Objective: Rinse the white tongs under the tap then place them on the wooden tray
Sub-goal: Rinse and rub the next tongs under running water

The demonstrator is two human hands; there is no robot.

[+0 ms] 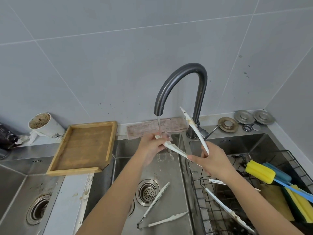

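Both hands hold one pair of white tongs (194,128) spread wide over the middle sink (169,177). My left hand (150,148) grips one arm under the water running from the dark curved tap (179,82). My right hand (210,160) pinches the hinge end, and the other arm points up and back, stained brown near its tip. The wooden tray (84,146) lies left of the sink on the counter edge, with nothing on it.
A second pair of white tongs (159,209) lies on the sink floor beside the drain (148,192). A wire rack (237,200) at right holds a third pair, a yellow-and-blue sponge brush (264,172) and sponges. A dirty cup (44,124) stands at back left.
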